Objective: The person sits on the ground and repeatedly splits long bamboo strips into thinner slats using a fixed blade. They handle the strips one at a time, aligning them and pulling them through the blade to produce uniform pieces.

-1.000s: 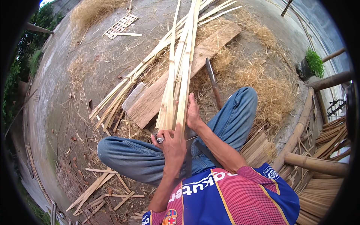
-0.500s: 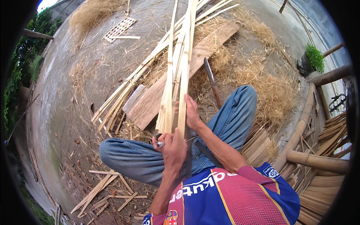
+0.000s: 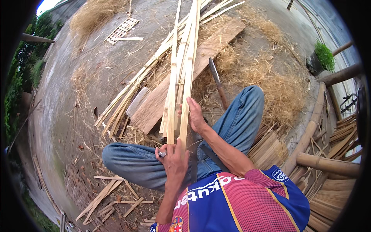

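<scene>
Several long pale bamboo strips [image 3: 188, 65] run away from me, their near ends above my lap. My left hand [image 3: 176, 156] is closed round the near ends of these strips, with something silvery, perhaps a ring, on one finger. Farther up, my right hand [image 3: 196, 116] grips the bundle from its right side, its thumb along the edge and its fingers partly hidden behind the strips. Beneath the bundle a wide wooden plank [image 3: 216, 46] slants across the ground. A long knife [image 3: 218, 83] with a wooden handle lies right of the plank, near my right knee.
More bamboo strips [image 3: 133, 87] lie across the plank's left side. Curly shavings [image 3: 270, 92] heap up at the right, beside a bamboo rail [image 3: 309, 135]. Short offcuts [image 3: 102, 197] lie at lower left, and a small woven lattice [image 3: 123, 30] lies far left.
My left hand has shifted slightly left and down, and a left-hand strip now reaches down to its fingers. My right hand stays at nearly the same place on the bundle.
</scene>
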A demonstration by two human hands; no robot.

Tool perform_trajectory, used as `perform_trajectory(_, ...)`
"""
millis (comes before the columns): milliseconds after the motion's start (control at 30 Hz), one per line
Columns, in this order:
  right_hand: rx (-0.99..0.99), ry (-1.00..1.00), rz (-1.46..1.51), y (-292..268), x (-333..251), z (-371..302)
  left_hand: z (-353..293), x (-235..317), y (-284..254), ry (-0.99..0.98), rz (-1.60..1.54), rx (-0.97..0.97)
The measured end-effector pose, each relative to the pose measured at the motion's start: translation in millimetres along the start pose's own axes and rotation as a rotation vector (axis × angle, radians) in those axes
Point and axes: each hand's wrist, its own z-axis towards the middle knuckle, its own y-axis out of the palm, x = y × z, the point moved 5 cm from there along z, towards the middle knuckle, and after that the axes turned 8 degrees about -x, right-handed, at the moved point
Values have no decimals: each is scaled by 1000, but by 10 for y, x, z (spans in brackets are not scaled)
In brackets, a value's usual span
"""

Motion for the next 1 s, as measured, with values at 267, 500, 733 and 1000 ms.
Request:
perform_trajectory(267,-14,2,-43,35,53,38,-104,96,-79,-13,91,-55)
perform_trajectory(500,83,-24,70,11,-18,145,-47,17,-168,-77,-69,39)
perform_trajectory(733,59,10,219,-264,69,270,165,-269,-133,-285,-408,64)
perform_trajectory(1000,62,16,260,-300,59,260,312,-104,-109,-425,-998,-123)
